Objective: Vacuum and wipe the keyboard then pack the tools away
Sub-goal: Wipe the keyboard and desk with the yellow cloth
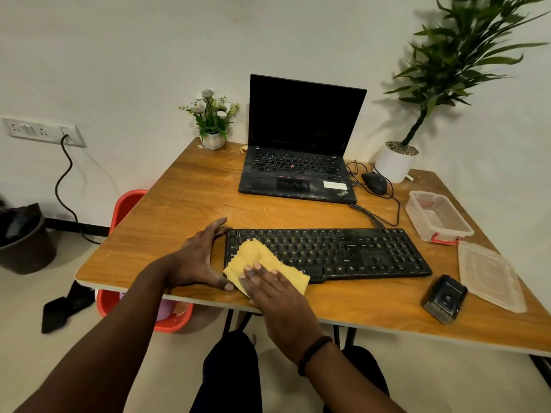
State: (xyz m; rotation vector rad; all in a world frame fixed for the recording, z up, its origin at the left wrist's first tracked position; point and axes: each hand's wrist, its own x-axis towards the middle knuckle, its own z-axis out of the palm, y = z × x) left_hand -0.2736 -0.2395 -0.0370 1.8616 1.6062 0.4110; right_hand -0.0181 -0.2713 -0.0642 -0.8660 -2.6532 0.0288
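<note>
- We sit at a wooden table (190, 201) pushed against a plain white wall (119, 55).
- We see a socket panel (44, 131) on that wall, a black cable (64, 186) hanging from it.
- Below us lies pale floor (35, 308), with a dark bin (25, 236) at left.

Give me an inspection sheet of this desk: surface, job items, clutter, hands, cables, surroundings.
Surface: wooden table, scuffed and dusty.
Job's things: black keyboard near the front edge; yellow cloth on its left end; small black vacuum at its right; open plastic box and its lid apart on the table.
Clutter: open laptop, screen dark; mouse; flower pot; potted plant.
Hands: left hand braces the keyboard's left end; right hand presses flat on the cloth.
Cables: thin black cables loop between laptop, mouse and keyboard; wall cord hangs from the socket.
Surroundings: red tub beside the table, dark bin on the floor.
</note>
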